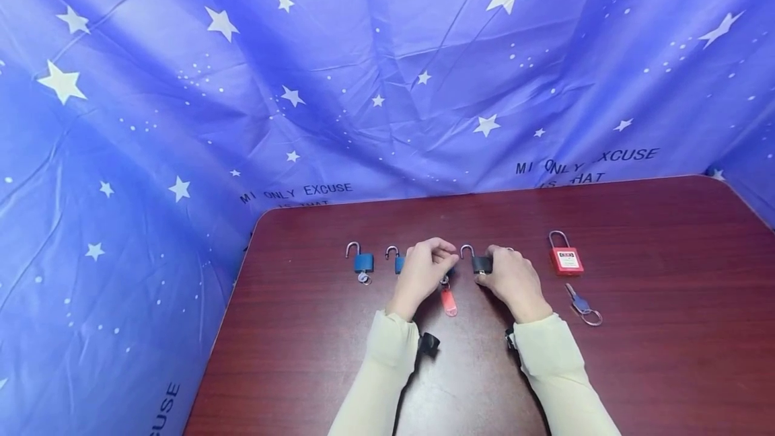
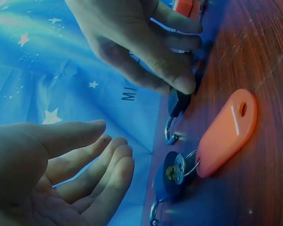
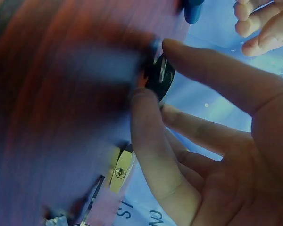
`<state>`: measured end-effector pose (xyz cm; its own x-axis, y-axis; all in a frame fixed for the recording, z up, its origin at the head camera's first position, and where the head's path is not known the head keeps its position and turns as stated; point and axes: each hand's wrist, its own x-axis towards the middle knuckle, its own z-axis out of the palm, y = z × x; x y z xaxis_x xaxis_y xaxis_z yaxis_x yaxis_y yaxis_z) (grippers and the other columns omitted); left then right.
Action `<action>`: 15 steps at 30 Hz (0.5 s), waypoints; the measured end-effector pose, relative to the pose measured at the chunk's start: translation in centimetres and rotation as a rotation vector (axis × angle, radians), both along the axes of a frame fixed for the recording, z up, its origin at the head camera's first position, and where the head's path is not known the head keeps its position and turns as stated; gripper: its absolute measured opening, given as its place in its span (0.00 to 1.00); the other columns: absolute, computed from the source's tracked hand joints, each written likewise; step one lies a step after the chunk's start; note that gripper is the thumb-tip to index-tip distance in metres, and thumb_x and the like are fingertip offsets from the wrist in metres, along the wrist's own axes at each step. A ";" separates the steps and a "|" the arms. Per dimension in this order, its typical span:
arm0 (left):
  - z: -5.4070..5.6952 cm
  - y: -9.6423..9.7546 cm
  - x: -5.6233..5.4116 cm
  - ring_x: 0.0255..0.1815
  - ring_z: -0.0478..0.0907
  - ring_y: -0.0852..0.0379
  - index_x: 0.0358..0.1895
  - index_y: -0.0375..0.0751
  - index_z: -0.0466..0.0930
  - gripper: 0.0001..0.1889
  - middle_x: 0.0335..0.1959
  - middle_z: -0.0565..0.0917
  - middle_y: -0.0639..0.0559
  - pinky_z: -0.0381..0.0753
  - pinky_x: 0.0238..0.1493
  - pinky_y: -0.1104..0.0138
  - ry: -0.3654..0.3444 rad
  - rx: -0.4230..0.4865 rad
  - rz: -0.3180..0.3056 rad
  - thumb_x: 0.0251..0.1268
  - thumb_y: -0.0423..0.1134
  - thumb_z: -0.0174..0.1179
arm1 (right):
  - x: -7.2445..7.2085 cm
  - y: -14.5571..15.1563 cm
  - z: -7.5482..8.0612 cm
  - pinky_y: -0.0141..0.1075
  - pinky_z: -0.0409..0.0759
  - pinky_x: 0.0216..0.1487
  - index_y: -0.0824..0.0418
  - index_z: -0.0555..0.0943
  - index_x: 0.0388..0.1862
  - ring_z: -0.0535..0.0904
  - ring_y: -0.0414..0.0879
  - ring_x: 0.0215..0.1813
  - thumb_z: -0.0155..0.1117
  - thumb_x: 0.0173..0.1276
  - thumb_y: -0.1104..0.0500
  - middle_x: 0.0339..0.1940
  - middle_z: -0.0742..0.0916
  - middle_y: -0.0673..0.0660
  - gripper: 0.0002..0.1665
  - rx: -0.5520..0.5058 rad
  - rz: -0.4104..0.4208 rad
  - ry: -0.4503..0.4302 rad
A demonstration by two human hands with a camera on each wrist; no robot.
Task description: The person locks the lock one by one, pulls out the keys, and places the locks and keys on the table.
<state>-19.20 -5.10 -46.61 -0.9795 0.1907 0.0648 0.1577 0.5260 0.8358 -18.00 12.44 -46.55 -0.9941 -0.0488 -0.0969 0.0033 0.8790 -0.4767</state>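
My right hand pinches a black padlock by its body between thumb and fingers. Its shackle stands unlatched to the left, and a small piece of metal shows at its lower edge. In the right wrist view, thumb and index finger meet at the black padlock. My left hand hovers with loosely bent fingers over another padlock, nothing between its fingertips. That padlock has a key in its keyhole, with an orange-red tag on the ring; the left hand mostly covers its body in the head view.
Left of the hands lie two blue padlocks, the outer one with a key and the inner one partly covered. Right of them sits a red padlock, with a blue-headed key in front. A starry curtain hangs behind the table.
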 end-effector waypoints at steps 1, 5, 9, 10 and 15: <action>0.0 0.1 0.0 0.31 0.83 0.67 0.43 0.40 0.86 0.07 0.32 0.88 0.54 0.80 0.37 0.77 0.002 0.003 -0.001 0.65 0.37 0.66 | 0.0 0.0 0.0 0.54 0.77 0.34 0.68 0.80 0.42 0.81 0.62 0.34 0.74 0.52 0.57 0.34 0.83 0.69 0.22 0.003 -0.002 0.002; 0.0 0.3 -0.1 0.30 0.83 0.67 0.41 0.42 0.86 0.06 0.31 0.88 0.53 0.80 0.36 0.77 0.012 0.004 -0.009 0.64 0.37 0.66 | -0.1 0.0 0.0 0.54 0.76 0.30 0.67 0.79 0.38 0.81 0.63 0.32 0.73 0.53 0.55 0.32 0.83 0.68 0.20 0.018 -0.023 0.018; -0.2 0.4 0.0 0.31 0.84 0.65 0.41 0.41 0.86 0.06 0.31 0.88 0.53 0.80 0.36 0.77 0.018 0.001 -0.009 0.64 0.37 0.66 | 0.1 -0.4 0.0 0.55 0.77 0.28 0.67 0.78 0.38 0.82 0.66 0.32 0.72 0.53 0.56 0.32 0.83 0.70 0.19 0.026 -0.041 0.047; -0.2 0.5 0.0 0.31 0.84 0.65 0.41 0.41 0.86 0.06 0.31 0.88 0.53 0.80 0.37 0.77 0.018 0.001 -0.008 0.64 0.37 0.66 | 0.1 -0.5 0.0 0.56 0.78 0.29 0.68 0.78 0.39 0.82 0.67 0.33 0.72 0.53 0.57 0.33 0.83 0.71 0.20 0.028 -0.041 0.052; -0.3 0.6 0.2 0.31 0.84 0.65 0.42 0.39 0.86 0.06 0.32 0.88 0.52 0.81 0.37 0.77 0.016 0.001 -0.012 0.65 0.36 0.66 | 0.3 -0.6 0.1 0.57 0.79 0.33 0.72 0.77 0.44 0.82 0.69 0.36 0.73 0.52 0.57 0.36 0.83 0.73 0.25 0.039 -0.048 0.034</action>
<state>-18.99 -4.54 -46.92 -0.9759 0.2029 0.0801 0.1772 0.5234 0.8335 -17.66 11.82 -46.40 -0.9980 0.0019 -0.0635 0.0299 0.8960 -0.4431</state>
